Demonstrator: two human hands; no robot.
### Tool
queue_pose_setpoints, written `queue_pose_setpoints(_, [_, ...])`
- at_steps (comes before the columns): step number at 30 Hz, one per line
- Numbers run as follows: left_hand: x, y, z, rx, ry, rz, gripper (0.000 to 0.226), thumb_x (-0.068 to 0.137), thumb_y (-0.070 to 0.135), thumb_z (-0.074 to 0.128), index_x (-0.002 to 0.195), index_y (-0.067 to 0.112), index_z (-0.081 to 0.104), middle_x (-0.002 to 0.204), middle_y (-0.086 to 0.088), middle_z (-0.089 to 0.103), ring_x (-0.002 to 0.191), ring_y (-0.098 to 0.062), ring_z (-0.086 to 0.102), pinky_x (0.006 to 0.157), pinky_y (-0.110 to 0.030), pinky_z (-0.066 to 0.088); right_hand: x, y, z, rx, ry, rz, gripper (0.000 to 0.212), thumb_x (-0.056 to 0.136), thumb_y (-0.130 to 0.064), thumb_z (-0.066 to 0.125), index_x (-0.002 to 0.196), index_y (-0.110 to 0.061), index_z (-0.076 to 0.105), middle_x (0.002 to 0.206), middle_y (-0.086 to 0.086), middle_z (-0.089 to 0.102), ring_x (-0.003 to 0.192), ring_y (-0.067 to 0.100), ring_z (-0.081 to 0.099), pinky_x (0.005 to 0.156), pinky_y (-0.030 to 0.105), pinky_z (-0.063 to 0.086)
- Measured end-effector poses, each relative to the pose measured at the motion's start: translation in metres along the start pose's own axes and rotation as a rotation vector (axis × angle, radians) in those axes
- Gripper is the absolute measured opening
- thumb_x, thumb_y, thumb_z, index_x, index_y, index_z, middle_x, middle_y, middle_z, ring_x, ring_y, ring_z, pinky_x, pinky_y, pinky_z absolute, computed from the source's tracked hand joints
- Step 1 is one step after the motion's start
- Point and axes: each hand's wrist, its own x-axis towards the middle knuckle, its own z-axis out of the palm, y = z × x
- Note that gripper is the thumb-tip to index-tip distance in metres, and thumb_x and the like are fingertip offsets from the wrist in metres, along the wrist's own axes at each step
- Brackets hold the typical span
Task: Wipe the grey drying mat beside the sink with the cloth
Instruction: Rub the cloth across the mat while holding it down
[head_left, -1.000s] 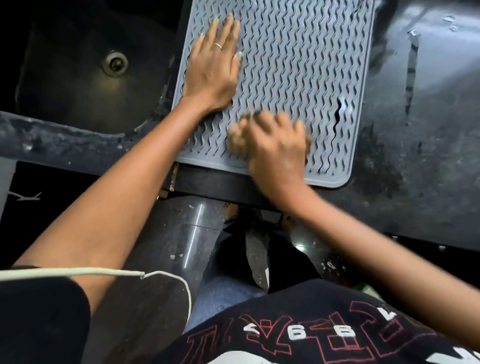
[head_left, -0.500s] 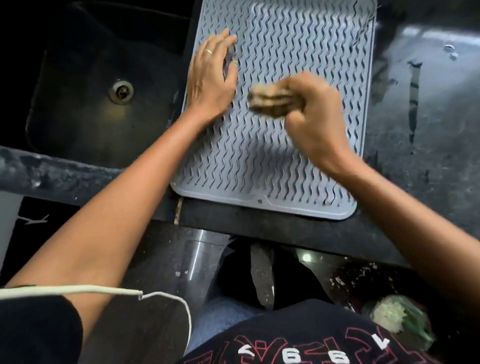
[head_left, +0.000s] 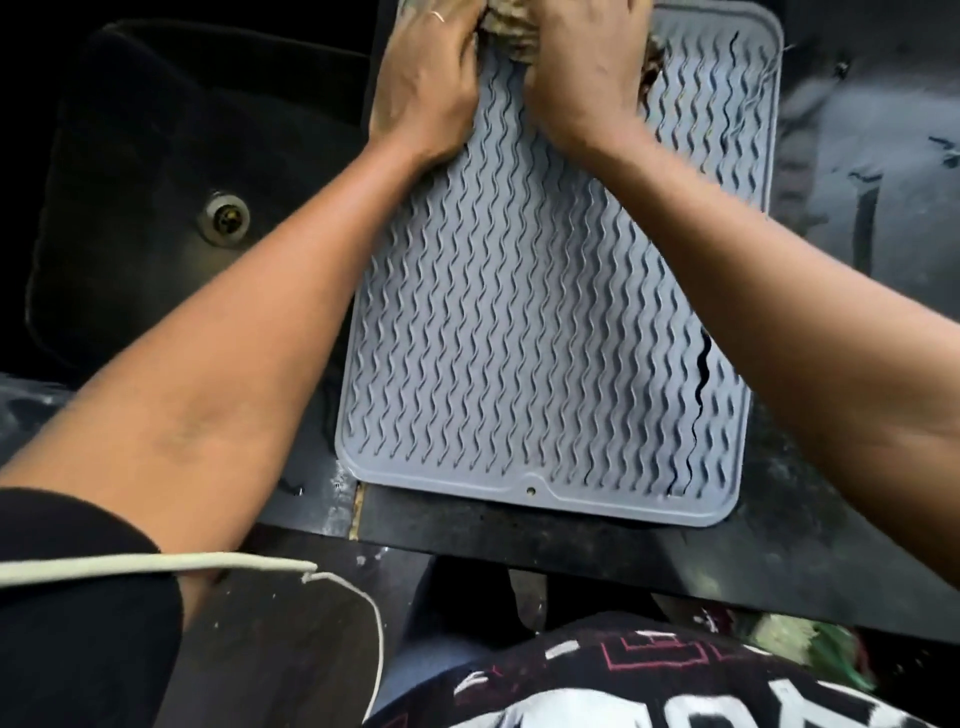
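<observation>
The grey drying mat (head_left: 524, 332) with wavy ridges lies on the dark counter, right of the sink. At its far end both hands meet on a crumpled brownish cloth (head_left: 506, 31). My left hand (head_left: 423, 83), a ring on one finger, grips the cloth's left side. My right hand (head_left: 584, 73) covers the cloth's right side, with a bit of cloth showing under its right edge. The fingertips of both hands are cut off by the top of the view.
A dark sink (head_left: 156, 208) with a metal drain (head_left: 226, 218) lies left of the mat. Wet dark counter (head_left: 857, 156) stretches to the right. The counter's front edge (head_left: 571, 540) runs just below the mat. A green-white thing (head_left: 800, 644) lies low at the right.
My right hand has carried the cloth from the mat's near edge to its far end. My left hand has slid up and now holds the cloth too.
</observation>
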Motion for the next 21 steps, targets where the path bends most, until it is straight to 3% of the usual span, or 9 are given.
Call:
queue_pose_setpoints(8, [0.004, 0.005, -0.004, -0.046, -0.085, -0.035, 0.048, 0.097, 0.013, 0.032, 0.144, 0.012, 0.04, 0.153, -0.002, 0.037, 0.143, -0.012, 0.03, 0.114, -0.012, 0.011, -0.109, -0.02, -0.02, 0.159, 0.011, -0.213, 0.028, 0.08, -0.009, 0.046, 0.099, -0.011, 0.067, 0.103, 0.006, 0.065, 0.091, 0.026, 0.055, 0.071, 0.033, 0.032])
queue_pose_setpoints(10, [0.006, 0.006, -0.005, -0.124, -0.078, -0.076, 0.044, 0.099, 0.014, 0.033, 0.141, 0.01, 0.045, 0.148, -0.002, 0.044, 0.139, -0.01, 0.036, 0.113, -0.014, 0.018, -0.119, -0.02, -0.028, 0.207, -0.031, -0.276, 0.027, 0.077, -0.009, 0.047, 0.091, -0.012, 0.069, 0.092, 0.004, 0.066, 0.084, 0.026, 0.056, 0.068, 0.031, 0.028])
queue_pose_setpoints(12, [0.004, 0.007, -0.006, -0.348, 0.009, -0.201, 0.034, 0.099, 0.019, 0.035, 0.117, 0.009, 0.062, 0.118, -0.002, 0.065, 0.111, -0.004, 0.057, 0.096, -0.019, 0.039, -0.103, -0.021, -0.035, 0.346, -0.028, -0.211, 0.03, 0.074, -0.009, 0.044, 0.085, -0.013, 0.071, 0.086, 0.005, 0.068, 0.083, 0.026, 0.058, 0.068, 0.029, 0.034])
queue_pose_setpoints(13, [0.003, 0.008, -0.009, -0.527, 0.071, -0.29, 0.026, 0.098, 0.02, 0.036, 0.101, 0.011, 0.06, 0.098, 0.002, 0.064, 0.091, -0.002, 0.057, 0.085, -0.023, 0.042, -0.087, -0.021, -0.035, 0.417, 0.024, -0.13, 0.032, 0.073, -0.009, 0.041, 0.084, -0.013, 0.071, 0.086, 0.006, 0.068, 0.085, 0.026, 0.059, 0.07, 0.03, 0.039])
queue_pose_setpoints(14, [0.004, 0.006, -0.01, -0.697, 0.108, -0.364, 0.019, 0.098, 0.02, 0.036, 0.097, 0.012, 0.053, 0.092, 0.003, 0.058, 0.087, -0.003, 0.054, 0.083, -0.025, 0.043, -0.067, -0.021, -0.032, 0.445, 0.095, -0.045, 0.033, 0.072, -0.009, 0.039, 0.085, -0.012, 0.07, 0.091, 0.007, 0.069, 0.091, 0.026, 0.059, 0.074, 0.031, 0.039])
queue_pose_setpoints(17, [0.004, 0.003, -0.017, -0.881, 0.075, -0.445, 0.027, 0.088, 0.025, 0.031, 0.107, 0.01, 0.044, 0.108, -0.004, 0.052, 0.106, -0.015, 0.052, 0.102, -0.032, 0.041, -0.007, -0.023, -0.017, 0.267, 0.145, 0.091, 0.048, 0.073, -0.004, 0.037, 0.113, -0.016, 0.061, 0.119, 0.007, 0.062, 0.115, 0.024, 0.051, 0.09, 0.034, 0.036])
queue_pose_setpoints(19, [0.004, 0.002, -0.016, -0.955, 0.002, -0.462, 0.04, 0.096, 0.022, 0.026, 0.124, -0.003, 0.042, 0.13, -0.014, 0.049, 0.124, -0.026, 0.049, 0.112, -0.038, 0.037, 0.012, -0.025, -0.003, 0.141, 0.029, 0.056, 0.056, 0.075, -0.002, 0.034, 0.127, -0.017, 0.05, 0.133, 0.007, 0.053, 0.124, 0.024, 0.044, 0.097, 0.037, 0.033])
queue_pose_setpoints(21, [0.004, 0.002, -0.013, -0.984, -0.044, -0.478, 0.042, 0.105, 0.011, 0.016, 0.138, -0.011, 0.029, 0.147, -0.024, 0.037, 0.137, -0.032, 0.038, 0.114, -0.045, 0.032, 0.013, -0.025, 0.007, 0.044, 0.0, -0.019, 0.061, 0.075, -0.001, 0.034, 0.131, -0.02, 0.047, 0.138, 0.004, 0.049, 0.127, 0.023, 0.041, 0.096, 0.037, 0.031])
